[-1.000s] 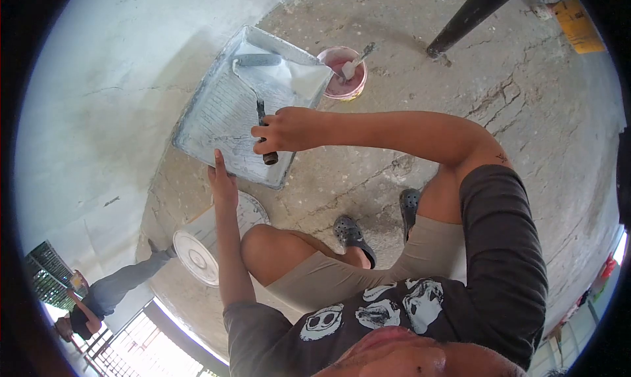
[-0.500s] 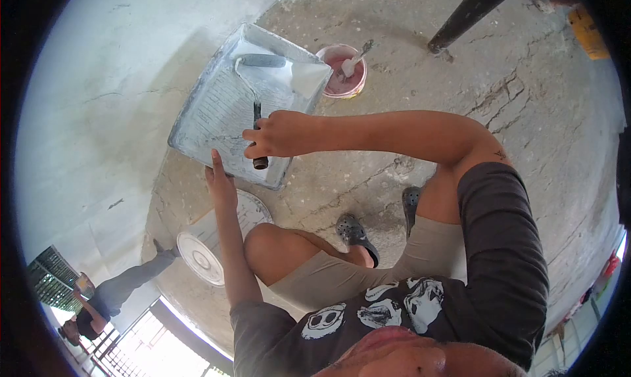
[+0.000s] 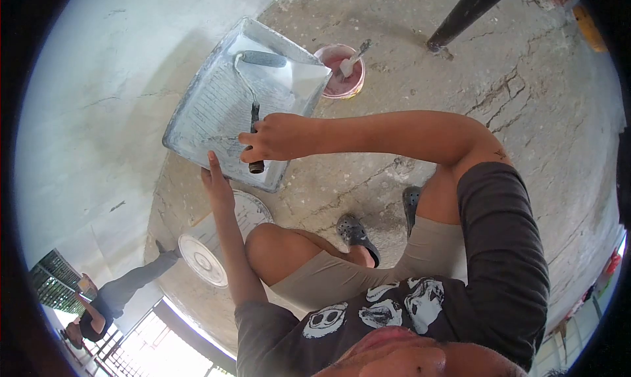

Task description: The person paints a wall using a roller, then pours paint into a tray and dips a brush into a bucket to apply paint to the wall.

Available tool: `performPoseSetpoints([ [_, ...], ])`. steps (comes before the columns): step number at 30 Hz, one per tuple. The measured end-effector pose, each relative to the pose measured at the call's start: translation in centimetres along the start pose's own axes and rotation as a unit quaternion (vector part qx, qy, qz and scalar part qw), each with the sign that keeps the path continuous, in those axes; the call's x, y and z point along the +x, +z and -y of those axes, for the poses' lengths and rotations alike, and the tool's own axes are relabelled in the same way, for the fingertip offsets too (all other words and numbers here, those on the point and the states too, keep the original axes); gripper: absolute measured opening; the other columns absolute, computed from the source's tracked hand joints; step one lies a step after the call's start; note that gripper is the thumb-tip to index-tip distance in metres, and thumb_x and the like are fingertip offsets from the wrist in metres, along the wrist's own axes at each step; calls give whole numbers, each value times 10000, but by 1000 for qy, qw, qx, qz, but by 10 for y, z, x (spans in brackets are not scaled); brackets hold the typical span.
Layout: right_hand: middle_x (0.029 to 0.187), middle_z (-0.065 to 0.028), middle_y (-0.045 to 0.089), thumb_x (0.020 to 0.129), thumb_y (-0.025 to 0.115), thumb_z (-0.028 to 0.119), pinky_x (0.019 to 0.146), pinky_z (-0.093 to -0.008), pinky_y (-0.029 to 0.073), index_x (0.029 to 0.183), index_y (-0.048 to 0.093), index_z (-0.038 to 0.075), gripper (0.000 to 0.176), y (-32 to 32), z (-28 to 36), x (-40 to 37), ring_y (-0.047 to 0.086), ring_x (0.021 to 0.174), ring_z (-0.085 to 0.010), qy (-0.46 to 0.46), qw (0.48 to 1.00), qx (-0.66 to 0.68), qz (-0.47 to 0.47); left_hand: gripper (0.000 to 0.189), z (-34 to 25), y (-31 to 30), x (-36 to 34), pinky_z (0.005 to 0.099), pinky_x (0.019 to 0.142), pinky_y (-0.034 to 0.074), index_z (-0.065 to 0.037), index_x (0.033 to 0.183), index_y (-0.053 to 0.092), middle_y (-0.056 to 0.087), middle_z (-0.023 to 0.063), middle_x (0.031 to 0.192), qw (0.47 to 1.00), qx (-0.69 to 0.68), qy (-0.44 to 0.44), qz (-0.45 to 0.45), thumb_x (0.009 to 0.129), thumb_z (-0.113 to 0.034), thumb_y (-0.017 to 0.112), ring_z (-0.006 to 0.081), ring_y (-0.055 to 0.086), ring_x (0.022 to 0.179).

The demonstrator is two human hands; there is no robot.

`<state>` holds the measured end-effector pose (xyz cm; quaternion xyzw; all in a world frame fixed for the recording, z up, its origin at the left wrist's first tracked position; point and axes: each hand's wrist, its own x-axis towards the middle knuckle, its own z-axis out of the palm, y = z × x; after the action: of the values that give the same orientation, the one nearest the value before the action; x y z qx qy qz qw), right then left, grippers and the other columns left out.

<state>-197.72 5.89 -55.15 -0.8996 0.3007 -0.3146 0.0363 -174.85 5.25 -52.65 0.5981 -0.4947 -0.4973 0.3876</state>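
Observation:
My right hand (image 3: 281, 138) is wrapped round the dark handle of a paint roller (image 3: 255, 117). The roller's pale sleeve rests in the white paint at the far end of a paint tray (image 3: 181, 111). My left hand (image 3: 218, 183) grips the tray's near edge, with a finger up along the rim and the others partly hidden. Ridges and smeared paint show on the tray's sloping floor. Just right of the tray stands a small bucket (image 3: 359, 88) of pinkish paint, a paint-smeared brush (image 3: 348, 65) leaning in it.
A paint-marked white bucket (image 3: 200, 260) is by my left forearm. A dark post (image 3: 470, 16) meets the cracked concrete floor (image 3: 420, 81) at upper right. The pale wall (image 3: 85, 114) rises on the left. Another person (image 3: 108, 298) is at lower left, holding something.
The tray has shifted slightly left, its near left corner moving most. Both hands and the roller have moved a little left with it.

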Motion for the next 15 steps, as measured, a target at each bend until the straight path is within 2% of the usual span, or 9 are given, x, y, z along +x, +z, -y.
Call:
performPoseSetpoints([
  [4, 911, -63, 537, 806, 564, 175, 522, -321, 524, 938, 534, 159, 136, 3, -2, -2, 645, 671, -204, -1, 1000, 2, -15, 624, 1, -2, 2, 314, 900, 440, 66, 1333, 362, 518, 148, 1256, 1000, 7, -9, -7, 960, -417, 489, 203, 533, 1096],
  [6, 922, -63, 534, 808, 562, 176, 530, -322, 525, 944, 531, 162, 141, 2, -2, -3, 642, 673, -204, -3, 1000, 1, -20, 600, 1, -4, 2, 340, 921, 446, 24, 1328, 378, 525, 134, 1253, 1000, -1, -13, -3, 939, -405, 534, 226, 537, 1113],
  [15, 930, -61, 521, 811, 555, 164, 548, -327, 529, 968, 529, 168, 159, 3, -5, -5, 632, 681, -205, -6, 999, 7, -37, 596, -7, 4, -2, 331, 895, 452, 56, 1295, 412, 536, 146, 1235, 999, 35, 18, -12, 942, -412, 525, 215, 548, 1081],
])
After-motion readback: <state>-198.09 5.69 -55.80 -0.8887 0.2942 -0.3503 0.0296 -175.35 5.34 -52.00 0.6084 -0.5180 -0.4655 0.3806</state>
